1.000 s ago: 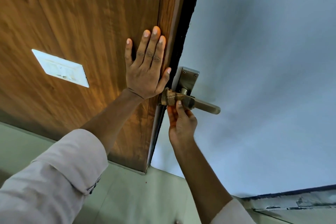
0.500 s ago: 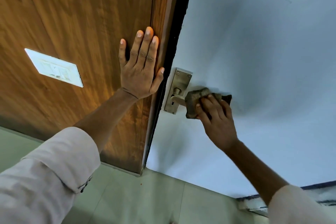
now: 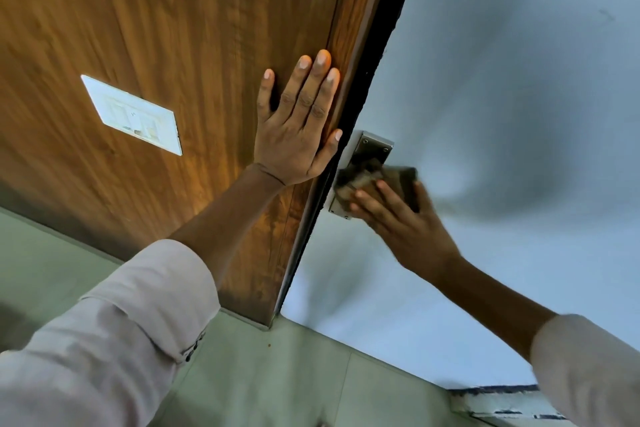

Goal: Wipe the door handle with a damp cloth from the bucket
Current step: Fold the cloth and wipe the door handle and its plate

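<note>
Two hands are at work on our door assembly. Our left hand (image 3: 298,128) lies flat on the wooden panel (image 3: 173,28), fingers extended and close together, thumb spread toward the panel's right edge, gripping nothing. The forearm rises from a rolled pale sleeve (image 3: 114,315) at the lower left corner of the view. A white switch plate (image 3: 133,114) is mounted on the same panel, well apart from that hand.

Our right hand (image 3: 401,222) reaches in from the lower right, wrist bent, fingers extended forward and pressing the damp cloth (image 3: 377,180) against the door handle's metal backplate (image 3: 367,152). The cloth is held under the fingers and covers the middle of the backplate; the plate's top and bottom ends show above and below it. The backplate sits on the pale door face (image 3: 502,97), just beside its dark edge (image 3: 388,38). The lever itself is hidden by cloth and hand; both are motion-blurred.

Compared with half a second ago, the right hand and cloth have shifted left, from the outer part of the lever onto the backplate. One second ago, that hand pinched the cloth at the lever's root from below. The left hand has kept its position on the panel throughout.
</note>
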